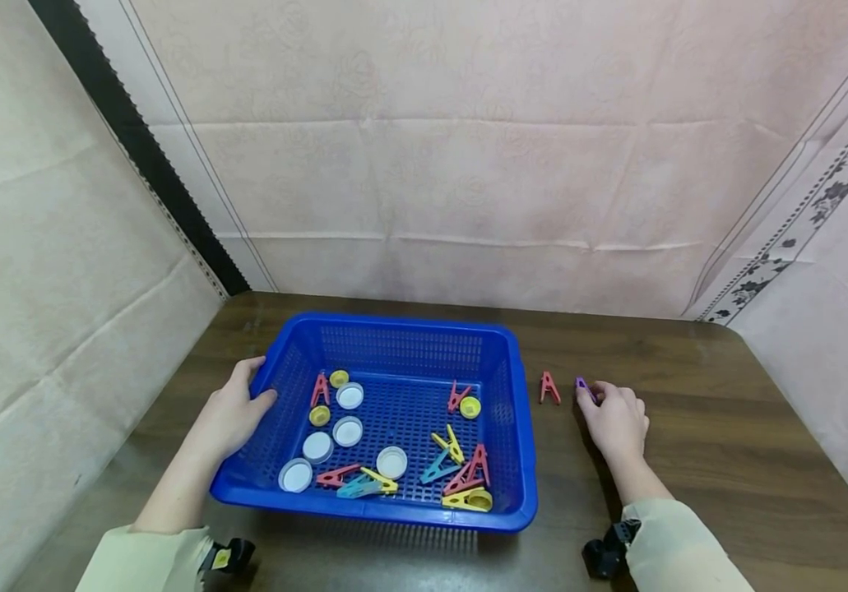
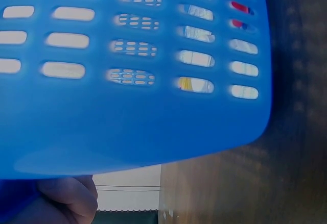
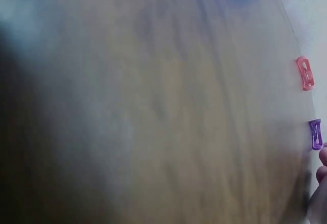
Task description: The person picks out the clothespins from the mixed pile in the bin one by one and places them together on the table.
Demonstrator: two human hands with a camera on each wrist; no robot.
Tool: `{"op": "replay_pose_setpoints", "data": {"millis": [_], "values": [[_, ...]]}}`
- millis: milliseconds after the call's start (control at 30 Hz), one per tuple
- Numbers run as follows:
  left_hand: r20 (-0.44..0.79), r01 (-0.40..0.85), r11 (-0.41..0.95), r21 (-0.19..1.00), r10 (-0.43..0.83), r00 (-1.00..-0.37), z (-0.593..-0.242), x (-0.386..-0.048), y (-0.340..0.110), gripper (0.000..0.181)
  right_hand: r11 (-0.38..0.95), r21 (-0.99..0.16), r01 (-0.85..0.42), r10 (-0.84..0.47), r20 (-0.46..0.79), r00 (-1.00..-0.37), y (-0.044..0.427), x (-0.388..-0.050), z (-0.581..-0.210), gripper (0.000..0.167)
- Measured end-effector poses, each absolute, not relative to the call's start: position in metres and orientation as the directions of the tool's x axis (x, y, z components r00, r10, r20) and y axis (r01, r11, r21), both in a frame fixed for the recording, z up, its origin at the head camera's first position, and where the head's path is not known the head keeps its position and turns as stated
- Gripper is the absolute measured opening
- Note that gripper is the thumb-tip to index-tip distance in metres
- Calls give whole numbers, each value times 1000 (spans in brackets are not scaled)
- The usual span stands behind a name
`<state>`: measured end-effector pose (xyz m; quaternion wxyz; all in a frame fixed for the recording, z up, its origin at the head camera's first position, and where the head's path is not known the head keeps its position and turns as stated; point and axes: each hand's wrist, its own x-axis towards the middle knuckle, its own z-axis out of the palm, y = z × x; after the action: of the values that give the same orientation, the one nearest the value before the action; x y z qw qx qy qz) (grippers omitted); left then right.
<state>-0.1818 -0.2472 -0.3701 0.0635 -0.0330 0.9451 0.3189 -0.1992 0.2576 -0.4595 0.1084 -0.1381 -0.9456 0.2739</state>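
Observation:
A blue plastic basket [image 1: 409, 520] sits on the table, its left rim gripped by my left hand [image 1: 229, 415]. In the left wrist view the slotted basket wall [image 2: 133, 127] fills most of the picture, with fingers [image 2: 71, 196] at its edge. To the basket's right, my right hand [image 1: 616, 418] pinches a purple clothespin [image 1: 585, 388] at the tabletop. Between that hand and the basket stands a pink clothespin [image 1: 549, 387]. The right wrist view shows both the purple clothespin [image 3: 316, 134] and the pink clothespin [image 3: 305, 73] near its right edge.
Inside the basket lie several white caps [image 1: 391, 462], yellow caps [image 1: 470, 407], and pink, yellow and teal clothespins [image 1: 438, 467]. Patterned cloth [image 1: 424, 164] hangs behind the wooden table [image 1: 720, 427] and at both sides.

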Motion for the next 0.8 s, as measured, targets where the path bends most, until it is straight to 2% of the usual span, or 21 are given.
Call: {"op": "replay_pose_setpoints", "data": {"millis": [200,333,467,600,800], "values": [[-141,-100,791,603,-18,-990,-369,-182,-246,64,789,-585,185,363,203,-909,254,-199,-454,59],[-143,-102,792,602,-18,-990,-369,-182,-246,64,765,-643,46,336,336,-880,244,-203,-448,45],[-148,-105,793,600,-20,-989,-369,-182,-246,64,714,-689,-126,274,439,-856,228,-208,-434,38],[-148,-104,793,600,-18,-989,-370,-182,-247,64,686,-684,-249,170,483,-859,209,-211,-411,38],[-140,-96,795,599,-13,-990,-370,-182,-248,63,666,-664,-339,19,470,-882,185,-212,-386,42]]}}
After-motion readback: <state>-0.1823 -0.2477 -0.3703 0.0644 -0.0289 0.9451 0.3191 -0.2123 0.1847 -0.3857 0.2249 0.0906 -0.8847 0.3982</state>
